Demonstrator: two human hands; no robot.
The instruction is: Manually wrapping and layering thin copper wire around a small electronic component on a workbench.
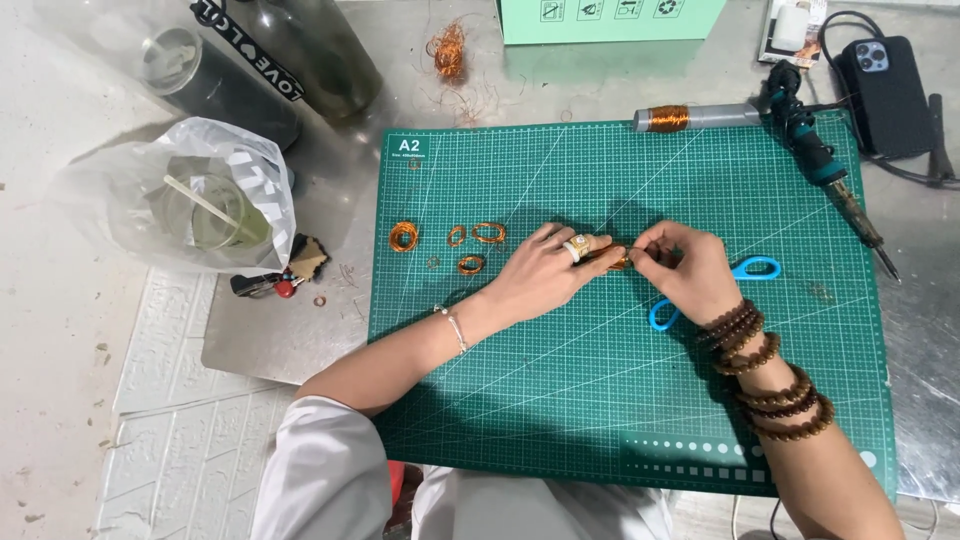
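Observation:
Both hands meet over the middle of a green cutting mat [600, 400]. My left hand [545, 270], wearing a ring, and my right hand [690, 265], with brown bead bracelets on the wrist, pinch a small copper wire coil [618, 262] between their fingertips. Several finished copper wire rings [470, 240] lie on the mat to the left of my hands. Blue-handled scissors [755, 270] lie partly under my right hand.
A spool of copper wire [690, 117] and a soldering iron [830, 180] lie at the mat's far edge. A phone [885, 95] rests at far right. A plastic bag with a cup [200, 200], dark bottles [260, 60], tangled wire [450, 50] and a green box [610, 20] stand beyond.

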